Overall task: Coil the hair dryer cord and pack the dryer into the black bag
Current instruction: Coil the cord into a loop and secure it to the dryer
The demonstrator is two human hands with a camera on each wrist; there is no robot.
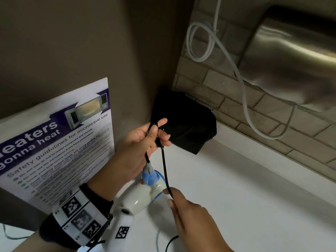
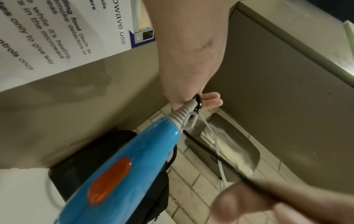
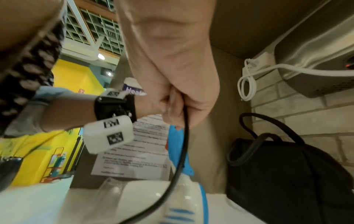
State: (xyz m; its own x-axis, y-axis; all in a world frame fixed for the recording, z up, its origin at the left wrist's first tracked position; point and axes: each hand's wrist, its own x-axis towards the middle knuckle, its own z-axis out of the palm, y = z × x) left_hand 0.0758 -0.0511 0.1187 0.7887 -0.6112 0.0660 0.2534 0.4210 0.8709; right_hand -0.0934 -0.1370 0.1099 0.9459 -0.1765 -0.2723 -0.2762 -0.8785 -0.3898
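Risk: the loops gathered in the left hand [image 1: 143,137] could slip free if its grip loosens while the right hand [image 1: 189,211] draws cord [image 1: 165,171] taut. A taut cord could also tip the dryer [image 1: 143,193]. Left fingers curl round the cord loops; right thumb and fingers pinch the cord lower down. The dryer sits below the left fingers. The bag [image 1: 187,120] stands just beyond them, not yet packed.
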